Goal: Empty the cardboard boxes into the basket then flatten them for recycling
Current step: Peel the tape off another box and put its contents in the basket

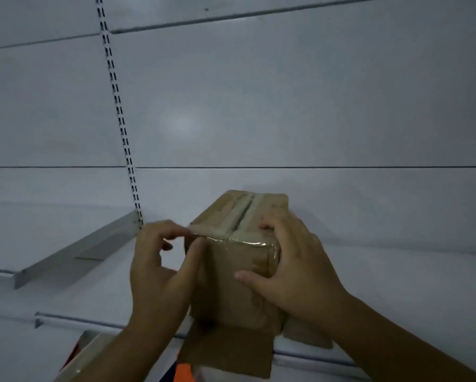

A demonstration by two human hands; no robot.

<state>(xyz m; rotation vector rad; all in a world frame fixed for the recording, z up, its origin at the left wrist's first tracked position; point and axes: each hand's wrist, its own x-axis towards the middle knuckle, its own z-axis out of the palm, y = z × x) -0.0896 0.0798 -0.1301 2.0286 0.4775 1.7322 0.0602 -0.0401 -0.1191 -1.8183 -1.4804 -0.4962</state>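
Evidently the head view is the only one, and it centres on the cardboard box [231, 274], held upright in front of a white shelving panel. I cannot tell whether its lower end rests on the shelf edge. The right hand [294, 271] grips the box's right side, thumb across the near face and fingers curled over the top, which steadies it against a pull. The left hand [159, 271], at the box's upper left corner, pinches the loose end of the clear tape [242, 240] that runs along the near top edge. Another strip covers the centre seam on top. Below the box, flaps [225, 351] hang open, so I judge it already emptied, with the taped end being undone so the box can fold flat. Left of the box, a metal shelf bracket [76, 255] slopes out from a slotted upright [118, 111]. Under the box an orange scrap [184, 373] shows, too cropped to identify. No basket is in view.
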